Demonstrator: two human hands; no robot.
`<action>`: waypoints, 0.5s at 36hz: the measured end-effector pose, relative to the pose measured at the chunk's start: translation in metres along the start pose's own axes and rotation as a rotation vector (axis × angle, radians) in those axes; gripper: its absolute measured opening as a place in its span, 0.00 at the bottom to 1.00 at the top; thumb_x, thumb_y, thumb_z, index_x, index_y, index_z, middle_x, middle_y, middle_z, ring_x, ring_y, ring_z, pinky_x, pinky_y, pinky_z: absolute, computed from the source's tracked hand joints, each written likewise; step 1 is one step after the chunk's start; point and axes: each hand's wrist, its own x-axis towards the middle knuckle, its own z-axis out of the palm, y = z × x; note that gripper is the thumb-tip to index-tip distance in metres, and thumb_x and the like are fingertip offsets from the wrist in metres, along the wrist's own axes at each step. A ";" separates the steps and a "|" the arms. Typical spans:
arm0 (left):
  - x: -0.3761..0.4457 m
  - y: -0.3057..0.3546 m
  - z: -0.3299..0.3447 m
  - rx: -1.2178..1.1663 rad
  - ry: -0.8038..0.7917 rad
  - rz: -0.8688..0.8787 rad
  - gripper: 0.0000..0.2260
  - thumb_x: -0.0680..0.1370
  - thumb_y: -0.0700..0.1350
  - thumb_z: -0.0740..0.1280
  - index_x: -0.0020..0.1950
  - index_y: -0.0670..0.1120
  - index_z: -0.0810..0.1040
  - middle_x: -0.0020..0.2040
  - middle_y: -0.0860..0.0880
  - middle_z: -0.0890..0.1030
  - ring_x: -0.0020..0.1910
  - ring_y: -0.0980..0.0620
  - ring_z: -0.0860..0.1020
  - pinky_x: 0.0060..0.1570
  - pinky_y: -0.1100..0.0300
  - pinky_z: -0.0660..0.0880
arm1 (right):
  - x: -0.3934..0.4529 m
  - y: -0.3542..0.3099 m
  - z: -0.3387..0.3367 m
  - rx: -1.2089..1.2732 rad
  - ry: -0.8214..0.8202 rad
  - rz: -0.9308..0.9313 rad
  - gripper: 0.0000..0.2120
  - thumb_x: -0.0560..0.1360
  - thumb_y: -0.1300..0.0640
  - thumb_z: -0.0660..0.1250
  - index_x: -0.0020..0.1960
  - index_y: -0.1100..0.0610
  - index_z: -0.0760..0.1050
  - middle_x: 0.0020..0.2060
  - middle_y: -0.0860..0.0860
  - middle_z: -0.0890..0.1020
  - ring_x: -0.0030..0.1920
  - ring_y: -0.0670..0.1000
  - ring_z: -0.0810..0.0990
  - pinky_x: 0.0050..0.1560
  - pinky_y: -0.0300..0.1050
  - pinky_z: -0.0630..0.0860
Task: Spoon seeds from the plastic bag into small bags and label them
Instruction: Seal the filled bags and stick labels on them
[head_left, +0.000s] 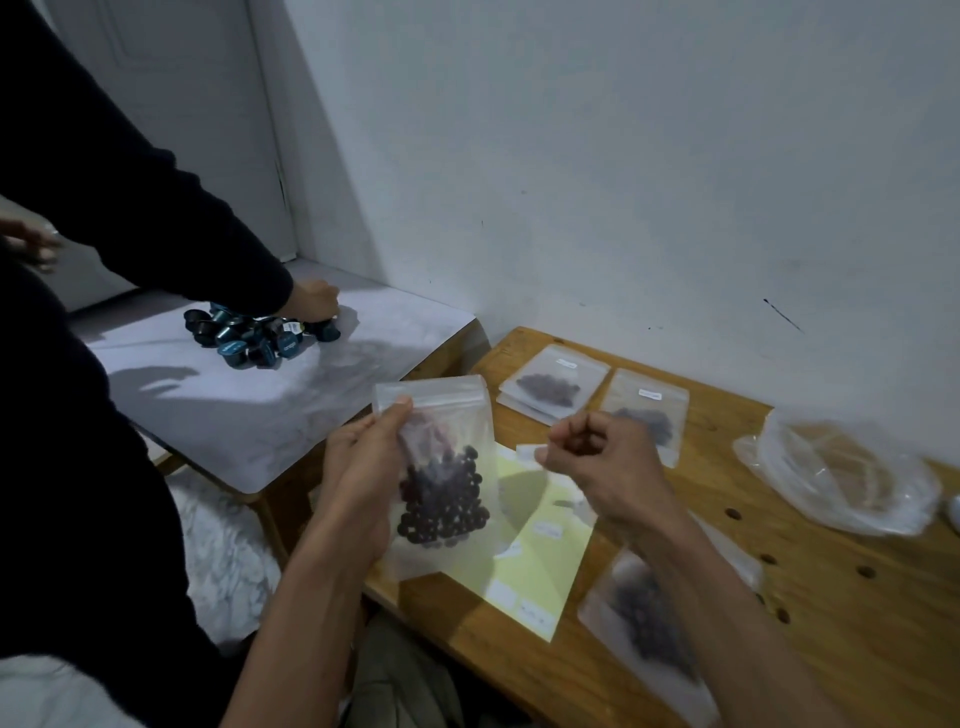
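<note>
My left hand (358, 478) grips a small clear zip bag (441, 467) upright above the wooden table's left edge; dark round seeds fill its lower half. My right hand (602, 462) hovers just to the right, fingers curled, pinching a small white label (527, 451) at its fingertips. Below lies a pale yellow label sheet (540, 561) with a few white stickers on it. The large crumpled plastic bag (841, 473) lies at the table's right. No spoon is in view.
Two filled, labelled small bags (550, 387) (647, 415) lie at the back of the wooden table (857, 623); another filled bag (649, 618) lies under my right forearm. On a white table to the left, another person's hand (314, 301) rests on a heap of dark capsules (254, 338).
</note>
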 end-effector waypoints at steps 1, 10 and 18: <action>0.000 -0.001 0.003 0.012 -0.014 0.008 0.12 0.79 0.50 0.69 0.50 0.41 0.83 0.48 0.43 0.86 0.50 0.45 0.83 0.58 0.44 0.77 | -0.003 -0.008 -0.003 0.056 -0.002 -0.020 0.08 0.68 0.63 0.79 0.43 0.57 0.81 0.40 0.55 0.84 0.40 0.48 0.82 0.45 0.41 0.82; -0.019 -0.005 0.036 0.135 -0.231 0.072 0.14 0.82 0.49 0.64 0.50 0.41 0.85 0.45 0.49 0.88 0.47 0.50 0.86 0.55 0.42 0.75 | -0.018 -0.048 0.008 -0.001 -0.041 -0.187 0.05 0.72 0.61 0.76 0.44 0.53 0.82 0.38 0.49 0.84 0.40 0.46 0.83 0.43 0.38 0.81; -0.024 -0.012 0.054 0.110 -0.233 0.093 0.14 0.81 0.51 0.66 0.47 0.43 0.86 0.47 0.46 0.87 0.52 0.47 0.85 0.54 0.43 0.77 | -0.021 -0.035 0.009 -0.139 0.184 -0.188 0.06 0.73 0.58 0.75 0.44 0.49 0.80 0.37 0.43 0.82 0.39 0.41 0.80 0.43 0.38 0.81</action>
